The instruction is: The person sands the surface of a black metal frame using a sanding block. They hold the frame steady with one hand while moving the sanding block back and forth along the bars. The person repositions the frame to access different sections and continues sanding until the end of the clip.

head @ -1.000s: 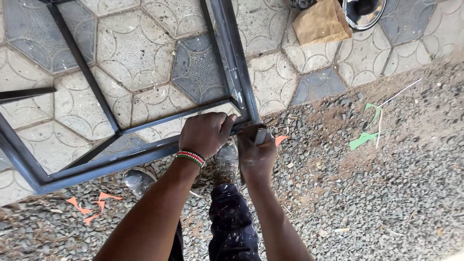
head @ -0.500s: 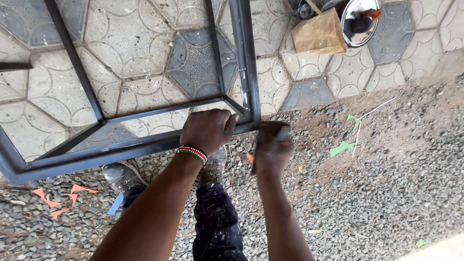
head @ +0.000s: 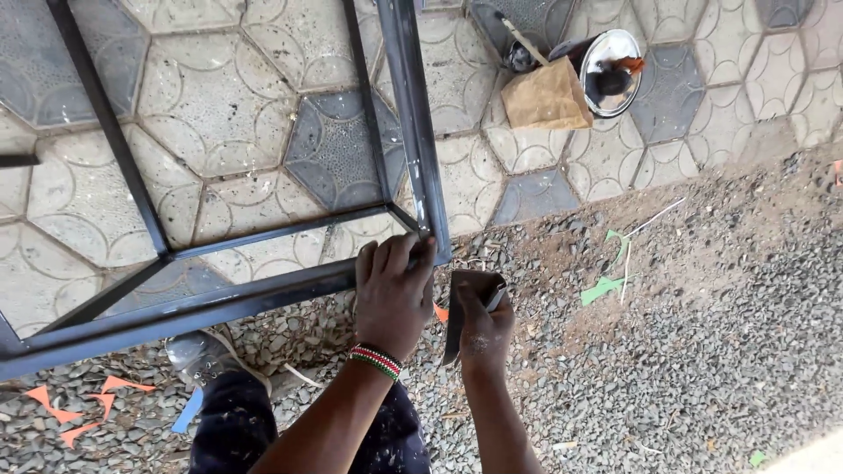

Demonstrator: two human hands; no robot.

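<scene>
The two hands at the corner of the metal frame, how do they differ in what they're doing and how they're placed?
The left hand grips the corner of the dark metal frame, fingers curled over the bar; the right hand is off the frame, closed on a flat dark tool. The left hand wears a beaded wristband; the right wrist is bare. The left hand sits higher, against the bar; the right is lower, over the gravel. Both are bare and close together.

Metal frame (head: 413,132) lies on pavers (paper bag (head: 546,95) beyond, bowl (head: 612,60) right of it).
</scene>
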